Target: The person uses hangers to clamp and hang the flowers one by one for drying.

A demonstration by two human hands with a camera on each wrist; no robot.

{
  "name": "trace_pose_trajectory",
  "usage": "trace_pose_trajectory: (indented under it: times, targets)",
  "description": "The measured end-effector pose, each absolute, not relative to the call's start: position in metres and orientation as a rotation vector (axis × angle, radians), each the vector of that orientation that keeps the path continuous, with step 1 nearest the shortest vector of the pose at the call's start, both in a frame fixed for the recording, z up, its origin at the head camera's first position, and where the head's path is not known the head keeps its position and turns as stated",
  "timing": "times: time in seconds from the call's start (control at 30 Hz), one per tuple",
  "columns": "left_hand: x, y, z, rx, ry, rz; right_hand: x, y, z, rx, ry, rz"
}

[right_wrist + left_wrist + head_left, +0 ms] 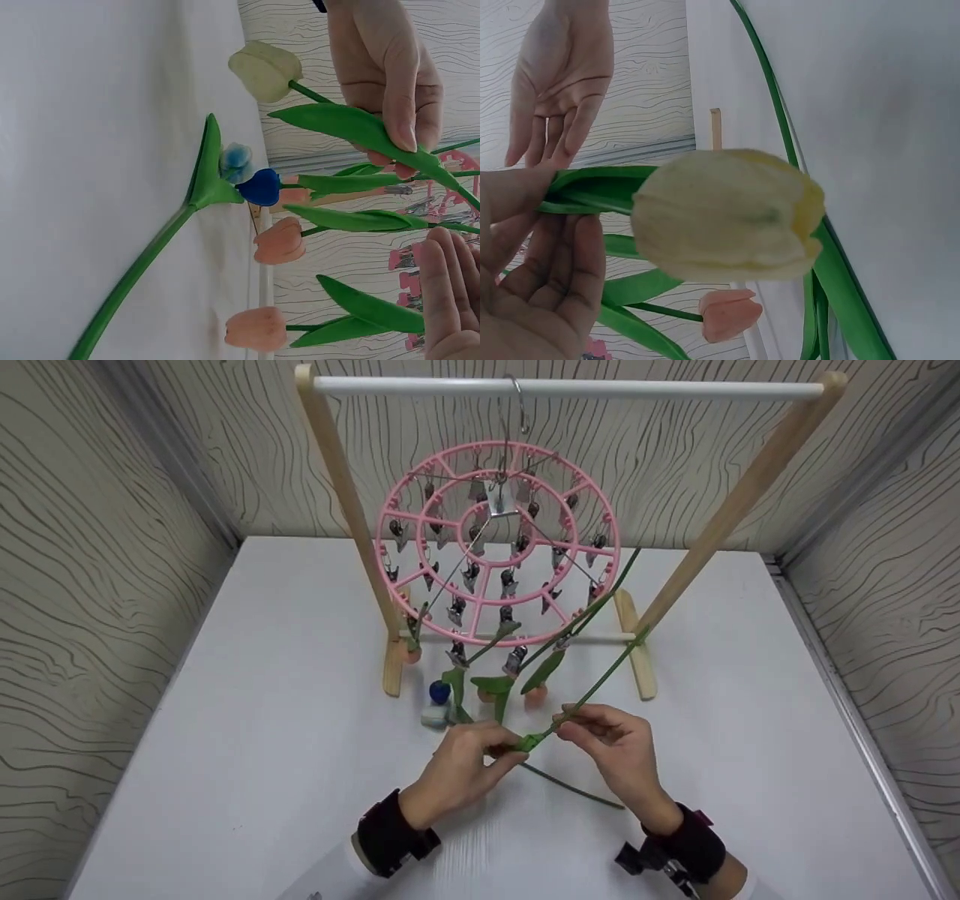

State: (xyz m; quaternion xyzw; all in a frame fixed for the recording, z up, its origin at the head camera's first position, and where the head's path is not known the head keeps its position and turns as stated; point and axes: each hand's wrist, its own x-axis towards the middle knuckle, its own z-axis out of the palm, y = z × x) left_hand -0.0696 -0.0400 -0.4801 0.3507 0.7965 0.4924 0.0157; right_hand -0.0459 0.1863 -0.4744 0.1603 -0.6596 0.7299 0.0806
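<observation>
The left hand (466, 765) pinches the leaf (604, 189) of a cream tulip (727, 214); its stem (607, 671) runs toward 1 o'clock. The right hand (619, 742), at the left hand's 3 o'clock, has its fingertips by that stem; I cannot tell whether they grip it. At 12 o'clock hangs a pink hanger (484, 601), holding 3 peach tulips (535, 697) and, at 11 o'clock, a blue tulip (439, 691).

A person's left hand (465, 761) with thumb and forefinger pinching, other fingers curled, right hand (619, 742) just beside it, thumb and fingers pointing towards it, left forearm (337, 866) and right forearm (731, 879) slanting inward
</observation>
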Motion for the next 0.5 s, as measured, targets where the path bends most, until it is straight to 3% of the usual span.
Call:
trace_pose_trajectory:
  times: [0.3,0.5]
  targets:
    - [-0.070,-0.027,-0.480,1.121,2.458,1.518,-0.049,0.187,-0.466,0.480,-1.945,2.157]
    - [-0.077,-0.028,-0.466,1.316,2.687,1.467,-0.047,0.192,-0.450,0.506,-1.914,2.084]
